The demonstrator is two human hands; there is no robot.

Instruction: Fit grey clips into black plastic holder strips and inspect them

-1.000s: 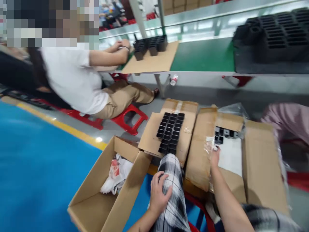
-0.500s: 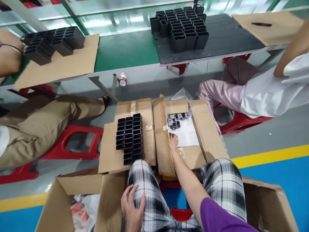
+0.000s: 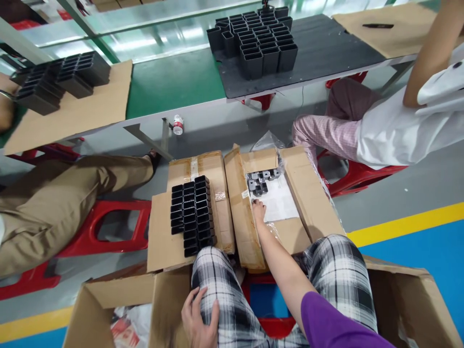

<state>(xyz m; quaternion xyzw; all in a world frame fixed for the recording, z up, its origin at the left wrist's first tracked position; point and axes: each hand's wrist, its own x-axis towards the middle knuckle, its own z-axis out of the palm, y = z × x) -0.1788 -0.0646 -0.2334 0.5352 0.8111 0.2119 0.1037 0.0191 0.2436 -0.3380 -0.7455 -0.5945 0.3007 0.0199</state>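
Note:
My right hand [image 3: 258,210] reaches into an open cardboard box [image 3: 239,217] in front of my knees. Its fingers are bent around a small black part at the box's left inner wall, mostly hidden by the fingers. Just beyond the fingertips, several small black plastic parts [image 3: 260,186] lie on a white sheet [image 3: 281,200] inside the box. My left hand [image 3: 201,316] rests on my left thigh, fingers apart, holding nothing. Left of the open box, a block of black rectangular tubes [image 3: 190,210] stands upright in rows on a closed cardboard box [image 3: 219,193].
More black tubes stand on the bench [image 3: 174,87], on a black mat [image 3: 319,53] and on cardboard at left. Large open boxes flank me; the left one [image 3: 90,314] holds plastic wrapping. People sit on red stools [image 3: 96,227] at both sides.
The view has tilted and shifted slightly, so the bench things appear farther left. My right hand stays at the left wall inside the box, and my left hand remains on my thigh.

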